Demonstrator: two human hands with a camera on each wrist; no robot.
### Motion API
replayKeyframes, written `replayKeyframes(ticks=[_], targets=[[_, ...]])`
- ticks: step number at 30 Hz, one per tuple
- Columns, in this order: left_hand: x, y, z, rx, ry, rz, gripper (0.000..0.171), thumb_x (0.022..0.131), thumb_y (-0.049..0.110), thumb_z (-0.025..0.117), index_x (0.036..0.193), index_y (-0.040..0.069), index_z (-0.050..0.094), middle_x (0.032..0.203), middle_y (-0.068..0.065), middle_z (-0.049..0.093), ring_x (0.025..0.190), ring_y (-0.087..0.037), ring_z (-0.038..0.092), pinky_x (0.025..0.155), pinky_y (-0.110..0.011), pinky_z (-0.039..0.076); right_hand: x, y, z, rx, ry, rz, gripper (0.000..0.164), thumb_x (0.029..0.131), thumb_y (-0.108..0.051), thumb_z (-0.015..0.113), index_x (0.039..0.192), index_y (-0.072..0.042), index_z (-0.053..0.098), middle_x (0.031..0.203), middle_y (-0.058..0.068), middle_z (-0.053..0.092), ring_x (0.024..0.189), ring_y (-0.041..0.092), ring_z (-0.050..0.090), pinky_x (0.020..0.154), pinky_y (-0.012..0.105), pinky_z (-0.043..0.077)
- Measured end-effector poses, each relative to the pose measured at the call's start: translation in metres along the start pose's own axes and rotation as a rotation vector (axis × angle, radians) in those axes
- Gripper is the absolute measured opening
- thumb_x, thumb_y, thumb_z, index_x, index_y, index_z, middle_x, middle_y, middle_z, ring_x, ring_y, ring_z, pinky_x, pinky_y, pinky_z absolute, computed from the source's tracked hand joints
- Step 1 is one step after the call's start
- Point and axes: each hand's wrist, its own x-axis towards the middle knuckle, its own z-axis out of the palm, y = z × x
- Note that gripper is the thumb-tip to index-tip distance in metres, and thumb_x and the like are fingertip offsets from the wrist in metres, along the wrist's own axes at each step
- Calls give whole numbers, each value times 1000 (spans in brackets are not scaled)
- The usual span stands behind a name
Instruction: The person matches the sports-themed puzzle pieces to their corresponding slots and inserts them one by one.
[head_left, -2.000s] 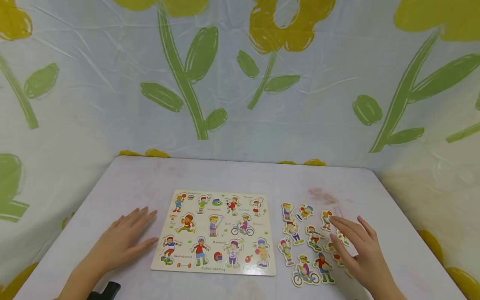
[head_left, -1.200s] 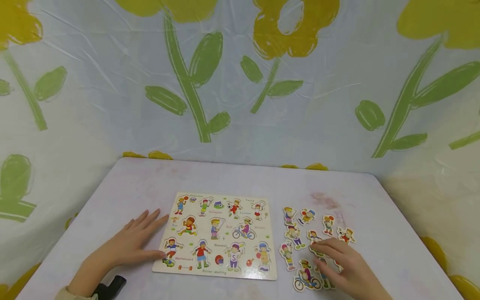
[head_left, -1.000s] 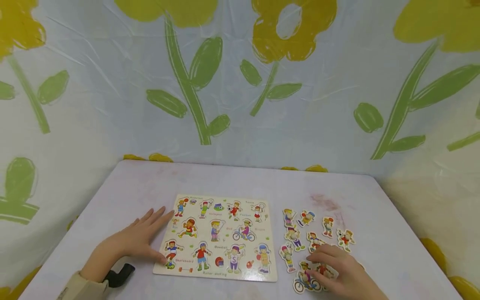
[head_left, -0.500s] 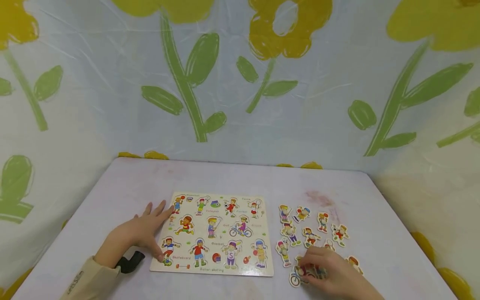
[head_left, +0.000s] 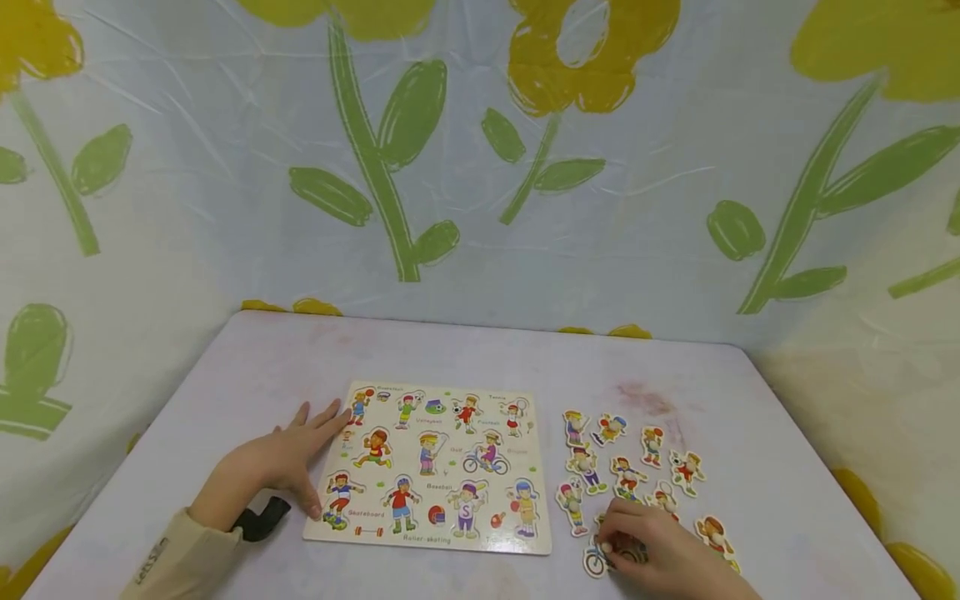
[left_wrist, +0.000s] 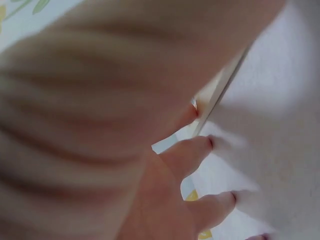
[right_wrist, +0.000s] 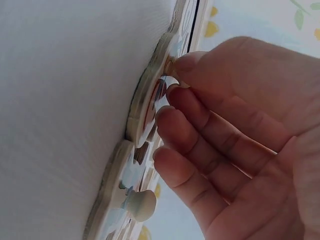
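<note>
A wooden puzzle board [head_left: 420, 543] with printed sports figures lies mid-table. My left hand [head_left: 266, 467] rests at its left edge, fingers spread and thumb near the lower left corner; in the left wrist view, fingertips [left_wrist: 204, 144] meet the table beside the board's edge [left_wrist: 220, 90]. To the right, my right hand [head_left: 656, 546] pinches the small knob of the bicycle puzzle piece [head_left: 595, 562], partly hidden under the fingers. The right wrist view has thumb and forefinger at that knob [right_wrist: 171, 65], other fingers curled loosely beside the piece [right_wrist: 145, 107].
Several knobbed puzzle pieces surround the right hand, including a baseball piece [head_left: 585, 469], a football piece [head_left: 686, 472] and a runner piece [head_left: 715, 535]. Another piece's knob [right_wrist: 141, 205] stands close below the right fingers. A flowered cloth [head_left: 465, 183] hangs behind the table.
My left hand has moved right onto the board's left edge. My right hand has come down and left from the upper right pieces and has taken hold of the bicycle piece's knob.
</note>
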Motion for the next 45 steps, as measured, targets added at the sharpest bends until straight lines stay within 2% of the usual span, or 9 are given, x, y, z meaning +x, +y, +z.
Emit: replayKeyframes(ticks=[3,7,15,17,23,26,37,45], targets=[[-1,0,-2,-10,-7,2,139,45,30,97,158,4,20,164,-21,7,144,-56,-4,104,-78,8,0,-1,1,6,-12,41,24,86,-3,73,94,-25,67,90,-12,59,78,-1,54,63,15,46],[0,1,-1,-13,-12,-28,142,44,31,97,158,2,17,164,-19,6,144,-54,-5,105,-77,7,0,-5,1,-9,-18,95,27,84,-2,75,93,-26,68,90,-18,56,78,-2,53,64,16,46],[4,0,1,-30,-13,-47,143,42,31,97,158,3,17,164,-20,5,145,-53,-7,103,-79,2,0,-7,-1,-35,-11,118,27,82,-2,76,93,-26,68,91,-19,55,79,-2,53,64,17,47],[4,1,0,-28,-17,-52,143,42,31,97,158,3,17,165,-19,4,145,-53,-8,103,-79,2,0,-8,-1,-34,7,96,28,81,0,76,92,-25,68,91,-18,56,78,-2,53,63,16,47],[2,3,-2,-21,-14,-48,143,42,29,97,158,2,17,164,-20,5,144,-54,-7,103,-79,3,6,-4,-3,-125,117,-83,38,68,7,79,88,-22,64,87,-14,56,71,-2,53,60,9,43],[3,3,-2,-18,-15,-46,143,42,29,97,158,2,17,164,-20,4,144,-55,-7,103,-79,4,10,-2,-6,-139,133,-114,40,65,8,80,88,-20,63,85,-13,56,69,-2,52,59,7,42],[6,4,0,7,-12,-66,145,41,31,98,157,2,18,164,-21,4,144,-55,-6,100,-82,5,28,-1,-20,-124,109,-154,38,67,11,76,88,-18,63,85,-11,57,70,1,54,60,10,45],[6,5,-1,20,-11,-69,144,40,31,99,157,2,19,164,-22,5,143,-57,-5,98,-83,6,47,-9,-30,-178,64,-72,32,70,7,76,86,-18,64,84,-12,57,70,1,53,59,14,47]])
